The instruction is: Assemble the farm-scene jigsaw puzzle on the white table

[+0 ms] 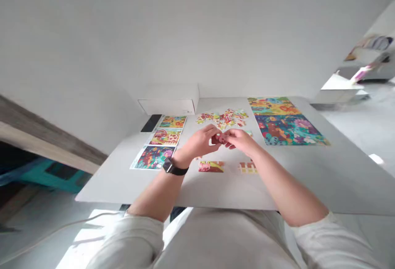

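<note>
Above the middle of the table, my left hand (204, 140) and my right hand (239, 140) meet around dark red jigsaw puzzle pieces (218, 138). The fingers of both hands are closed on them; whether it is one joined pair or separate pieces is hard to tell. Nearer to me lie a joined strip of puzzle (211, 166) with a pink animal on it and another strip (247, 167) with a pale fence, partly behind my right forearm. Beyond my hands spreads a heap of loose puzzle pieces (226, 117).
At left lies a picture sheet (166, 136) with three scenes, beside a black phone (151, 123). A white box (168, 100) stands behind them against the wall. Two finished-looking puzzle pictures (285, 121) lie at the right. The table's front edge (228, 208) runs close to my body.
</note>
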### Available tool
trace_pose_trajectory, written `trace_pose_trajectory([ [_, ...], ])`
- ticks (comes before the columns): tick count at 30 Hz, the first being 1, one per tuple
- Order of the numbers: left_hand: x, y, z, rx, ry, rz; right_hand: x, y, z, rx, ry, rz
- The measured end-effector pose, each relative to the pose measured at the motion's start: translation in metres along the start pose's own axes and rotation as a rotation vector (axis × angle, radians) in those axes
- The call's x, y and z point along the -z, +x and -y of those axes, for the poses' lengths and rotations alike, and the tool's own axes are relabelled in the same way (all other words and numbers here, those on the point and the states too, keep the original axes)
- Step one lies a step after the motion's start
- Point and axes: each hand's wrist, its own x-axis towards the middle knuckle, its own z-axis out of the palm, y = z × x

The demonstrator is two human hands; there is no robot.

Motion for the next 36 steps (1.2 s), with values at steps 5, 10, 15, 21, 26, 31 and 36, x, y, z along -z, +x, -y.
trace_pose_trajectory([
  [5, -0.006, -0.019, 0.001, 0.14, -0.166, -0.116, -0.009, -0.019, -0.006, 0.109, -0.108, -0.05],
  [10, -0.016, -0.026, 0.012, 0.412, -0.391, -0.191, -0.015, -0.027, -0.012, 0.197, -0.057, -0.134],
  [15, -0.037, -0.032, 0.022, 0.492, -0.632, -0.169, -0.025, -0.023, -0.027, 0.251, -0.021, -0.127],
  [21, -0.042, -0.032, 0.023, 0.502, -0.694, -0.132, -0.026, -0.025, -0.036, 0.274, -0.054, -0.104],
  [26, -0.036, -0.032, 0.015, 0.481, -0.693, -0.074, -0.022, -0.029, -0.041, 0.306, -0.054, -0.12],
  [31, -0.028, -0.036, 0.011, 0.492, -0.612, -0.081, -0.022, -0.032, -0.041, 0.327, -0.133, -0.11],
  [36, -0.029, -0.035, 0.004, 0.546, -0.577, -0.087, -0.025, -0.032, -0.044, 0.33, -0.219, -0.107],
])
